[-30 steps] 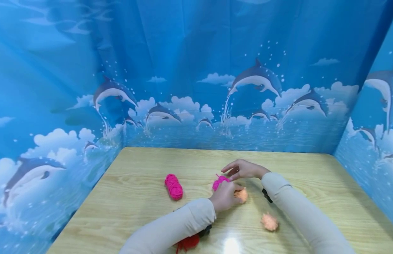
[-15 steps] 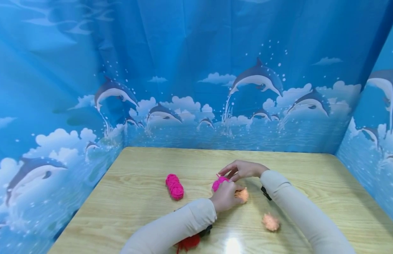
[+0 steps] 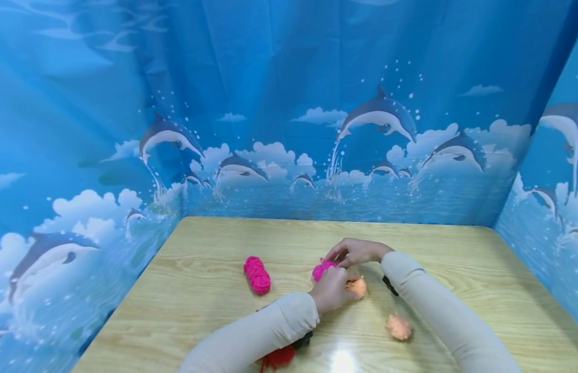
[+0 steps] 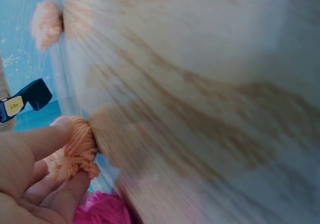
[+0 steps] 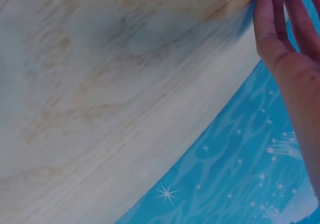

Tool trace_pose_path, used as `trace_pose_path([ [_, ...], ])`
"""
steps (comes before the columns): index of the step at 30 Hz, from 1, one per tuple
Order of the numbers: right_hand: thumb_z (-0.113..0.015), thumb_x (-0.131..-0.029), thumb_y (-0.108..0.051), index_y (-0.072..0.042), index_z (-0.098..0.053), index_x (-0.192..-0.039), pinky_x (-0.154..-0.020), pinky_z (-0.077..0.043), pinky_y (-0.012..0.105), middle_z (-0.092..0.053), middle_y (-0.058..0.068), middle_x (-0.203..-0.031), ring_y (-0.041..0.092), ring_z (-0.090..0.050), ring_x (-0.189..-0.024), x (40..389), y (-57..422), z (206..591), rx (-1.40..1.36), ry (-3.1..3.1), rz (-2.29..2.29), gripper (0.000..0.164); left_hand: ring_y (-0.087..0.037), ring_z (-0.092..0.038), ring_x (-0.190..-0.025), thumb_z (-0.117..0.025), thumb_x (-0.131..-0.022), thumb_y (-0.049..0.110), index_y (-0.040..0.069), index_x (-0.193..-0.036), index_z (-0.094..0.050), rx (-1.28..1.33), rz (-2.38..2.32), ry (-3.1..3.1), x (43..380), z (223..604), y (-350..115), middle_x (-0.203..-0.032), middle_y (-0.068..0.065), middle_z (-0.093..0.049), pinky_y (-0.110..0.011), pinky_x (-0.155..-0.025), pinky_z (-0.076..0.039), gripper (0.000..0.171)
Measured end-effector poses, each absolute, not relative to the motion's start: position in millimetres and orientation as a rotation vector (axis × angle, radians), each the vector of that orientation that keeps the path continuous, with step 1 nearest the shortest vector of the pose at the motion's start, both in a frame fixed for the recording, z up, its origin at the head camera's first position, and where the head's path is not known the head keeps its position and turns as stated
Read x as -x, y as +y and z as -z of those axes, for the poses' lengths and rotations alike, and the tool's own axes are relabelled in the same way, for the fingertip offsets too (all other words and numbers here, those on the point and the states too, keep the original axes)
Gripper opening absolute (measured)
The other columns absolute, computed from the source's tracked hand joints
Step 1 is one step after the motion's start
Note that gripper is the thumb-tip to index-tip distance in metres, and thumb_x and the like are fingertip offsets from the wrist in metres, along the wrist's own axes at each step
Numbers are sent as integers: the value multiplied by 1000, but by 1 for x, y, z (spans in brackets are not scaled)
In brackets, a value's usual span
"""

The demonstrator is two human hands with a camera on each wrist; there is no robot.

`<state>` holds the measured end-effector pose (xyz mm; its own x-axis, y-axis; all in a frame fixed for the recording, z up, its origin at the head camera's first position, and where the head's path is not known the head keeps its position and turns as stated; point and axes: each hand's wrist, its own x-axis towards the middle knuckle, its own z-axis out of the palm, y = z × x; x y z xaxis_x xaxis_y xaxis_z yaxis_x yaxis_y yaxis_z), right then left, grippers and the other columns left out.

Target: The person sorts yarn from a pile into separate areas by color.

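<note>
My left hand (image 3: 334, 289) pinches a peach yarn ball (image 4: 79, 146) between thumb and fingers, low over the table. Its strands bunch at one end in the left wrist view. Just beyond that hand lies a magenta yarn ball (image 3: 322, 269), partly hidden behind it, with a small loop of strand on top. My right hand (image 3: 361, 251) reaches in from the far right side, fingers bent down at the magenta yarn ball and gripping at its upper edge. In the right wrist view only a sliver of the magenta yarn shows beside the fingers.
A long magenta yarn skein (image 3: 257, 275) lies to the left on the wooden table (image 3: 214, 238). Another peach yarn ball (image 3: 399, 327) rests at the near right. Red yarn (image 3: 280, 357) sits partly under the left sleeve. A blue dolphin-print curtain (image 3: 289, 103) surrounds the table.
My right fingers have come in closer to the magenta yarn ball; its upright loose strand now shows as a small loop at the fingertips. My left hand keeps the peach yarn ball in place.
</note>
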<state>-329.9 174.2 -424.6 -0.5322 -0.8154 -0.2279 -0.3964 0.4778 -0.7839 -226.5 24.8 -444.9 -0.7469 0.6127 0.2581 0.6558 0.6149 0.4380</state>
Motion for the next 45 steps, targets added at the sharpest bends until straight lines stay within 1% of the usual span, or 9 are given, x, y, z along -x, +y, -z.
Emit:
trace_pose_path([
  [4, -64, -91, -9, -7, -64, -125, -92, -51, 37, -65, 9, -120, 24, -62, -108, 331, 174, 426, 985, 2144, 920, 34, -8, -66, -95, -80, -79, 18, 5, -109, -72, 1088, 805, -2745, 226, 443, 24, -104, -2, -72, -13, -79, -49, 33],
  [10, -64, -91, -8, -6, -64, -124, -92, -51, 38, -65, 9, -120, 26, -62, -109, 330, 175, 425, 971, 2146, 922, 34, -2, -64, -81, -80, -78, 18, 6, -105, -73, 1106, 816, -2736, 224, 443, 25, -97, -1, -73, -10, -71, -47, 31],
  [18, -68, -88, -10, -5, -64, -124, -92, -51, 36, -65, 10, -121, 25, -62, -109, 330, 176, 425, 982, 2140, 918, 37, -5, -65, -98, -81, -77, 23, 7, -112, -72, 1124, 860, -2765, 212, 440, 29, -106, 1, -72, -11, -84, -47, 40],
  [25, -68, -89, -13, -6, -63, -125, -92, -51, 34, -65, 9, -122, 24, -62, -109, 331, 176, 426, 1001, 2133, 913, 37, 1, -63, -94, -79, -79, 24, 5, -110, -72, 1271, 869, -2720, 196, 436, 31, -103, 1, -72, -7, -79, -44, 37],
  [29, -68, -89, -13, -6, -64, -124, -92, -51, 35, -64, 9, -122, 24, -62, -109, 330, 175, 426, 1018, 2138, 913, 36, 6, -62, -89, -80, -78, 27, 11, -109, -74, 1262, 800, -2735, 187, 436, 34, -101, 6, -73, -8, -80, -40, 36],
  [32, -69, -89, -13, -6, -65, -123, -92, -51, 35, -65, 9, -122, 24, -62, -109, 330, 175, 425, 1015, 2149, 906, 35, 9, -59, -82, -80, -77, 27, 13, -108, -74, 1271, 787, -2746, 181, 437, 37, -99, 8, -73, -7, -76, -39, 34],
  [36, -68, -89, -13, -6, -65, -123, -93, -51, 36, -65, 9, -121, 25, -62, -110, 330, 174, 425, 1010, 2170, 889, 35, 10, -58, -80, -79, -79, 25, 12, -109, -74, 1281, 821, -2759, 174, 437, 39, -97, 9, -73, -5, -71, -42, 33],
  [41, -69, -89, -13, -6, -65, -122, -93, -50, 36, -66, 8, -120, 24, -61, -110, 329, 174, 424, 994, 2184, 882, 35, 10, -59, -81, -79, -79, 28, 13, -108, -74, 1266, 827, -2760, 170, 437, 42, -97, 9, -72, -7, -75, -43, 34],
  [45, -69, -88, -14, -5, -65, -122, -93, -51, 36, -66, 8, -119, 23, -62, -109, 329, 174, 425, 997, 2188, 883, 35, 11, -57, -80, -79, -79, 29, 12, -109, -74, 1276, 799, -2749, 168, 438, 44, -98, 9, -73, -7, -74, -42, 35],
])
